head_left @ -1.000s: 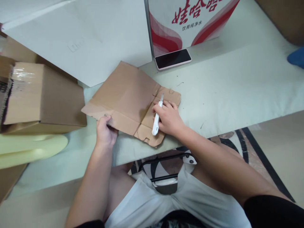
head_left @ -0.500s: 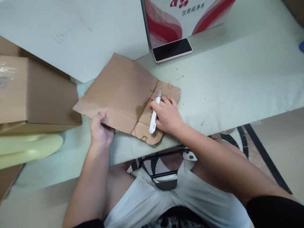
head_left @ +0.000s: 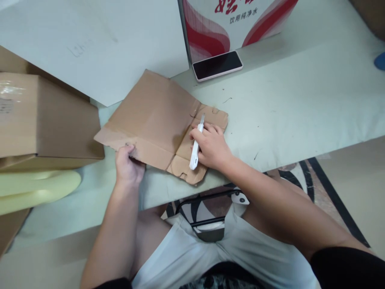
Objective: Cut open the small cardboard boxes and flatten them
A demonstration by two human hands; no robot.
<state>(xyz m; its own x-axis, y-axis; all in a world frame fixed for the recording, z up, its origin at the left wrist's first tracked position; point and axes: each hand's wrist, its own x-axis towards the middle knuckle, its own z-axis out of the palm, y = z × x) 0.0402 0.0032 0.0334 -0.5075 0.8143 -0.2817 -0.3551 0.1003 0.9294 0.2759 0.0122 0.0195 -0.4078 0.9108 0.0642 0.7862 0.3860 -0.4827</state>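
A folded piece of brown cardboard [head_left: 153, 112] lies slanted on the cloth-covered table, with creases and notched flaps along its right side. My left hand [head_left: 128, 164] grips its lower left edge, thumb on top and the other fingers hidden underneath. My right hand [head_left: 212, 146] rests on the flap at the right and holds a white utility knife [head_left: 195, 150]. The knife's blade is out and points away from me, over the flap. Part of the right hand's grip is hidden behind the knife.
A phone [head_left: 218, 66] lies before a red and white carton [head_left: 234, 30]. A large white board or box [head_left: 99, 44] stands behind the cardboard. At left are a brown box [head_left: 67, 116] and a pale yellow object [head_left: 45, 188]. The table's front edge runs above my lap.
Both hands, the cardboard and the knife keep nearly the same places. The view has shifted very slightly.
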